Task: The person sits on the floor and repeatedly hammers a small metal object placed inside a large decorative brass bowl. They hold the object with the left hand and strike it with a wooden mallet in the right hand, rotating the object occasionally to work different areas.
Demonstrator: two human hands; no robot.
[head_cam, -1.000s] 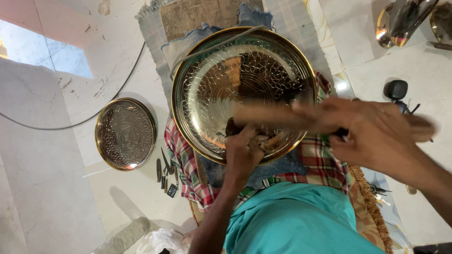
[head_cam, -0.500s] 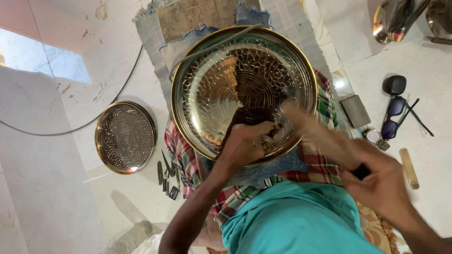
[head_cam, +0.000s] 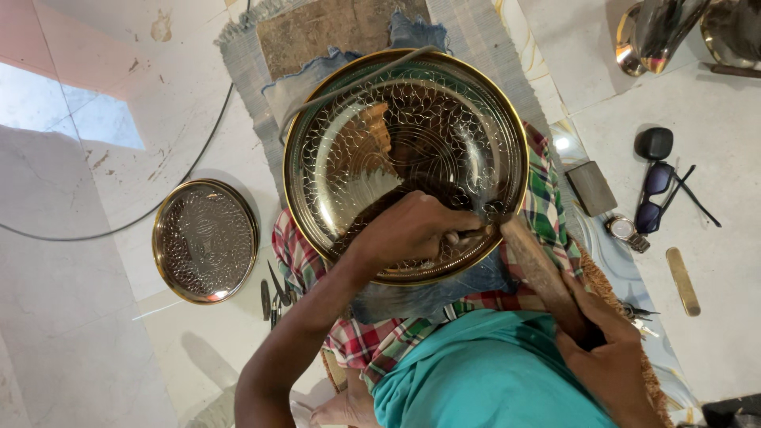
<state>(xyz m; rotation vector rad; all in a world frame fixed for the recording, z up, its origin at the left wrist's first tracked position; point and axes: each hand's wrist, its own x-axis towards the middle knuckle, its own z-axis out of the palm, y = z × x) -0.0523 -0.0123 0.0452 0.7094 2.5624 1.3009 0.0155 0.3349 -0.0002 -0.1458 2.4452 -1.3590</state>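
Observation:
A large engraved brass plate [head_cam: 349, 143] rests on my lap over a checked cloth [head_cam: 547, 198]. My left hand [head_cam: 412, 230] lies on the plate's near part, fingers closed around a small metal punch [head_cam: 469, 235] set against the surface. My right hand [head_cam: 606, 349] is at the lower right, gripping the handle of a wooden mallet [head_cam: 539, 273]. The mallet's far end sits right at the punch. My teal shirt [head_cam: 483, 372] fills the bottom of the view.
A smaller engraved brass plate [head_cam: 204, 240] lies on the floor to the left, with several small metal tools [head_cam: 273, 295] beside it. Sunglasses [head_cam: 658, 198], a wristwatch [head_cam: 624, 228], a grey block [head_cam: 590, 188] and a brass strip [head_cam: 682, 280] lie on the right. Shiny vessels [head_cam: 658, 32] stand top right.
My right hand has dropped from a raised position near the camera to the lower right, bringing the mallet down onto the punch. My left hand has stayed on the plate.

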